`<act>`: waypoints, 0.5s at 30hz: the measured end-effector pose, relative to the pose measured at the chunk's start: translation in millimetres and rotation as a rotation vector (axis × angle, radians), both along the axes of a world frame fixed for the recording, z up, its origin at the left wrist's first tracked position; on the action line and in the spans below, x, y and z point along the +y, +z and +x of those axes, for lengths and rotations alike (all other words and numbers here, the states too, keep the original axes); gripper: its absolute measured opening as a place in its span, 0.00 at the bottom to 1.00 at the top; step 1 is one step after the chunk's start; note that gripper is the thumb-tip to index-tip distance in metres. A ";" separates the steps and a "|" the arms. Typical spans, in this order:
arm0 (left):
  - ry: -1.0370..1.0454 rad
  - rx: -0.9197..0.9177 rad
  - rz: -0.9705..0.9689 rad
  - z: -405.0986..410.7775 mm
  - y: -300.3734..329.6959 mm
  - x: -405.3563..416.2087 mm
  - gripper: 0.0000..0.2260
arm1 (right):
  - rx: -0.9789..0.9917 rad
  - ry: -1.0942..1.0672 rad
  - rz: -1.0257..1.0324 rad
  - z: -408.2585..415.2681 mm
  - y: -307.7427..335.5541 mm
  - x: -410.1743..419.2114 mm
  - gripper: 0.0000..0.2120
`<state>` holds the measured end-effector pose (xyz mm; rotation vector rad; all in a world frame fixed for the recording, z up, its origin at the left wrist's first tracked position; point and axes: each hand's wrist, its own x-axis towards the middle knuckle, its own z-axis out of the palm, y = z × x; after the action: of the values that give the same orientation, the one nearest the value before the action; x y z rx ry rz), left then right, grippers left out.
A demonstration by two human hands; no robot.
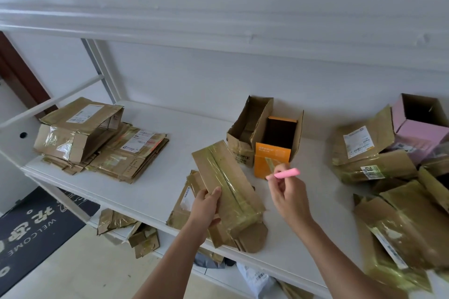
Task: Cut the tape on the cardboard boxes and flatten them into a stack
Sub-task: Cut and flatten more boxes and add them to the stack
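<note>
My left hand (206, 206) grips a long, narrow taped cardboard box (228, 187) by its left side, tilting it up off the white shelf (155, 192). A strip of glossy tape runs along the box's top seam. My right hand (289, 196) holds a pink cutter (284, 173) just to the right of the box, apart from it. A stack of flattened boxes (102, 145) lies at the left of the shelf. Unflattened taped boxes (379, 153) are heaped at the right.
An open brown box (245, 133) and an open box holding an orange carton (273, 160) stand behind my hands. A pink open box (418, 124) sits far right. Cardboard scraps (131, 230) lie on the lower shelf; a dark welcome mat (36, 226) covers the floor at left.
</note>
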<state>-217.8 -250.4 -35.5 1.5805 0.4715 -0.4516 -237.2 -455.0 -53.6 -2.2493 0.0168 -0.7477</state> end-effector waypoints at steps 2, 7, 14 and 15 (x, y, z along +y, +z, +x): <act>0.001 -0.002 -0.012 -1.1 -0.9 -2.7 0.14 | -0.034 0.105 0.124 6.3 3.3 16.7 0.01; -0.009 0.000 0.006 -4.4 6.3 -9.9 0.12 | -0.062 0.158 0.261 2.1 2.1 50.6 0.08; -0.062 0.032 0.108 -16.4 0.1 -2.3 0.12 | -0.035 0.079 0.281 -20.7 -18.3 46.7 0.09; -0.062 0.051 0.090 -18.5 -0.7 -1.9 0.12 | -0.004 0.080 0.285 -21.2 -19.3 44.4 0.09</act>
<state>-236.3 -252.3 -36.2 1.6773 0.4881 -0.5248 -258.4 -410.6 -72.9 -1.9659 0.0288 -0.6626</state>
